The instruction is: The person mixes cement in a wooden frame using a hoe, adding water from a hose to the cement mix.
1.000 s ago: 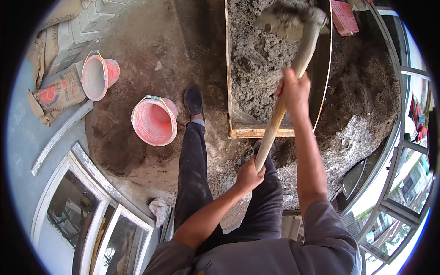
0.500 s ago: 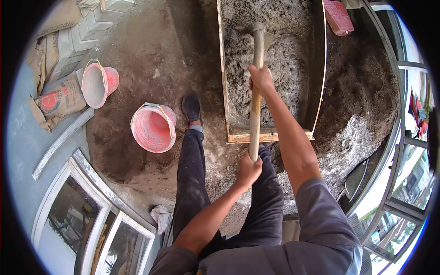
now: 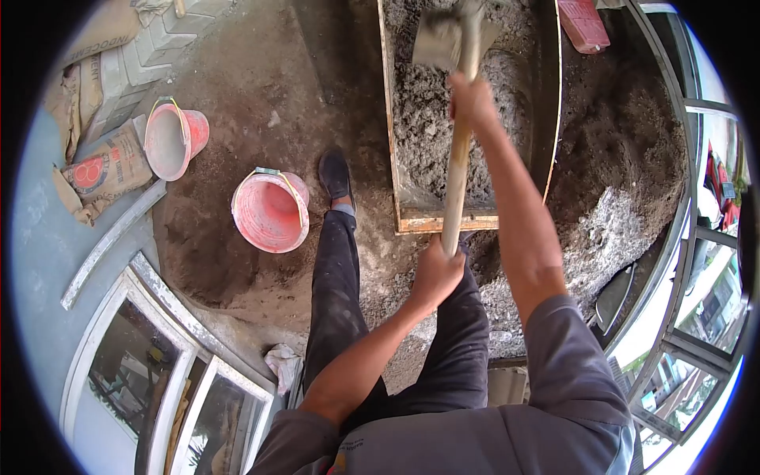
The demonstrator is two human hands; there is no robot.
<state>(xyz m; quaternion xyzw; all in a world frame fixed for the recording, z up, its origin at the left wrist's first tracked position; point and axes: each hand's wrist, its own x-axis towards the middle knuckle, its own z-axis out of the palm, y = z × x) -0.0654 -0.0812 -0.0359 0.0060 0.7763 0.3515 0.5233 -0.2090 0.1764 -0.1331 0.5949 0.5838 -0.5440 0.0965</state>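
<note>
Both hands grip the long wooden handle of a hoe [image 3: 457, 170]. My left hand [image 3: 438, 275] is closed round the lower end, close to my body. Farther up the handle, my right hand [image 3: 473, 103] is wrapped just below the head. The broad metal hoe blade [image 3: 438, 41] is over the far part of a long wooden mixing trough [image 3: 447, 224], slightly smeared by motion. Grey, lumpy mortar mix [image 3: 431, 119] fills much of the trough.
Two pink buckets, one [image 3: 271, 212] near my left foot and one [image 3: 176, 138] farther left, stand on the dirt floor. A cement bag [image 3: 107, 170] lies by the wall. Sand and pale powder [image 3: 606, 237] are heaped right of the trough. A red container [image 3: 584, 28] sits at upper right.
The hoe has swung up and a little to the right, its blade now showing broad side on. My right hand has risen with it; my left hand has shifted slightly right.
</note>
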